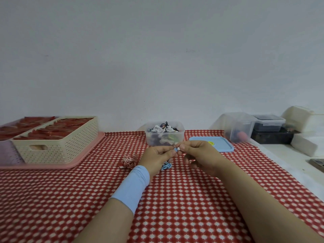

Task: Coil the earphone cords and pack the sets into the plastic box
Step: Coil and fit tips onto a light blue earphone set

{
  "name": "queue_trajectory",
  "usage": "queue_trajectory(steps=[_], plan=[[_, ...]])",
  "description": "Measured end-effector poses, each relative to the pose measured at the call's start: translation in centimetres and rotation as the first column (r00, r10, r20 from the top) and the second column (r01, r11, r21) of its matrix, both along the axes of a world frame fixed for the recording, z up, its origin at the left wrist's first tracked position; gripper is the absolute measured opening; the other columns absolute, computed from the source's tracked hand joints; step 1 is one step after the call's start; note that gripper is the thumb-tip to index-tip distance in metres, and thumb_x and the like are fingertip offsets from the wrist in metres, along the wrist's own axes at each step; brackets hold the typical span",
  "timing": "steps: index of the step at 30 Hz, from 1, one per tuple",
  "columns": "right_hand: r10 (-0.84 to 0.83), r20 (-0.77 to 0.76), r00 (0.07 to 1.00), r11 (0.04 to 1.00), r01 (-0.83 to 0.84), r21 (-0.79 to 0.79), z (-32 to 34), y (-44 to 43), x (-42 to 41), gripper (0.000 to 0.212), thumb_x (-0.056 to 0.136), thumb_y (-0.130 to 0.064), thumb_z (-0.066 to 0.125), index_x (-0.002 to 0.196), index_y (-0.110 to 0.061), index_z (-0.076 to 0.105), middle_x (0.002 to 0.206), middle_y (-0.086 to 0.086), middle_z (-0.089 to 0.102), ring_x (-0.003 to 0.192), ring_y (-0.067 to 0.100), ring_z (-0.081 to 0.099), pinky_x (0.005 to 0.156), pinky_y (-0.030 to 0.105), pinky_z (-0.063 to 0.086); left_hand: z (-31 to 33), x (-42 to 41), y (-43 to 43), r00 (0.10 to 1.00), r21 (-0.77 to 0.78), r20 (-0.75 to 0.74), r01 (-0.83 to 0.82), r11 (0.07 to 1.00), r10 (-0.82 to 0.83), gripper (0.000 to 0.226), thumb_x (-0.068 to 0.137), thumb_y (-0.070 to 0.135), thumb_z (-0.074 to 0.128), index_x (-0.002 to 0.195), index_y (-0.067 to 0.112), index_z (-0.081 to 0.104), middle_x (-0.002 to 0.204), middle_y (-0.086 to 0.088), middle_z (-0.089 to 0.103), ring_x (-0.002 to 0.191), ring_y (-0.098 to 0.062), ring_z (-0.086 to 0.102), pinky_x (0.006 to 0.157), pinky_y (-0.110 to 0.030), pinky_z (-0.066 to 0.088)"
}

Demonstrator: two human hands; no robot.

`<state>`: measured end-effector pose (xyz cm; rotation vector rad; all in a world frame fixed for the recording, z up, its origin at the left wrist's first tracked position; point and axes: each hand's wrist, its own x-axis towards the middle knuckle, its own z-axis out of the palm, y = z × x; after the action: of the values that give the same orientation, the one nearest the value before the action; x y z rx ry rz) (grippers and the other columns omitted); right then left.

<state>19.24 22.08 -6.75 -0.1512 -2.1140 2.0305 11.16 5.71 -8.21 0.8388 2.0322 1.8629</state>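
1. Now the step in hand looks like coiling. The left hand [157, 156] and the right hand [198, 153] are close together, just above the red and white cloth [175, 199].
2. Both hands have their fingers curled in. Each one pinches a bit of the blue earphone set [165, 167] between thumb and fingers.
3. Some of the blue cord hangs in small loops under the left hand, down by the cloth.
4. The plastic box [164, 137] stands just behind the hands with its top open. It already has many earphones in it. Its blue lid [220, 144] lies flat beside it.
5. A red and white earphone set [129, 160] lies bunched on the cloth near the left hand, not in the box.
6. Next, I think, the loose end must be tucked in so the loops stay put. Then a short reach forward drops the set in the box.
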Motion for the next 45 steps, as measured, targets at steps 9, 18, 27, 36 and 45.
queue_trajectory(steps=[9, 18, 27, 36, 45], plan=[[0.021, 0.034, 0.999, 1.000, -0.021, 0.006, -0.18, 0.00, 0.01, 0.015, 0.096, -0.011, 0.064, 0.101, -0.006, 0.077, 0.078, 0.008, 0.071, 0.054, 0.013, 0.057, 0.041, 0.022, 0.038, -0.27, -0.34, -0.20, 0.998, -0.075, -0.062, 0.021, 0.997, -0.025, 0.016, 0.087, 0.021, 0.073, 0.102, 0.016, 0.077, 0.089, 0.003, 0.078, 0.090, -0.007, 0.072, 0.088, -0.025, 0.054], [0.017, 0.121, 0.993, 1.000, -0.017, 0.004, 0.27, 0.23, 0.37, 0.017, 0.095, -0.016, 0.066, 0.102, -0.004, 0.076, 0.087, 0.010, 0.074, 0.058, 0.016, 0.061, 0.043, 0.024, 0.042, -0.03, -0.39, -0.21, 0.996, -0.142, -0.092, -0.006, 0.990, -0.007, 0.015, 0.087, 0.023, 0.073, 0.100, 0.018, 0.078, 0.088, 0.008, 0.077, 0.086, 0.000, 0.071, 0.082, -0.015, 0.053], [0.107, 0.192, 0.976, 0.994, -0.098, -0.055, -0.30, 0.46, 0.12, 0.021, 0.074, -0.023, 0.076, 0.091, -0.011, 0.077, 0.082, 0.008, 0.071, 0.054, 0.012, 0.058, 0.039, 0.021, 0.038, 0.05, -0.15, -0.73, 0.995, -0.150, -0.038, 0.088, 0.985, -0.095, 0.011, 0.085, 0.019, 0.075, 0.096, 0.018, 0.077, 0.088, 0.005, 0.078, 0.085, -0.003, 0.072, 0.082, -0.015, 0.054], [0.128, 0.128, 0.983, 0.991, -0.120, -0.063, -0.01, 0.53, 0.40, 0.024, 0.075, -0.023, 0.074, 0.096, -0.012, 0.078, 0.083, 0.008, 0.072, 0.058, 0.013, 0.063, 0.039, 0.021, 0.041, -0.01, -0.21, -0.36, 0.994, -0.099, 0.010, 0.109, 0.989, -0.109, 0.019, 0.086, 0.019, 0.074, 0.104, 0.014, 0.077, 0.093, 0.000, 0.078, 0.095, -0.012, 0.072, 0.091, -0.026, 0.054], [0.044, 0.083, 0.996, 0.998, -0.040, -0.050, 0.03, 0.18, 0.38, 0.015, 0.088, -0.024, 0.071, 0.095, -0.014, 0.079, 0.089, 0.008, 0.074, 0.063, 0.017, 0.063, 0.042, 0.023, 0.042, 0.41, 0.09, -0.07, 0.999, -0.089, -0.032, 0.022, 0.996, -0.025, 0.018, 0.088, 0.019, 0.072, 0.105, 0.016, 0.076, 0.089, 0.004, 0.078, 0.086, 0.002, 0.070, 0.074, -0.009, 0.050]])
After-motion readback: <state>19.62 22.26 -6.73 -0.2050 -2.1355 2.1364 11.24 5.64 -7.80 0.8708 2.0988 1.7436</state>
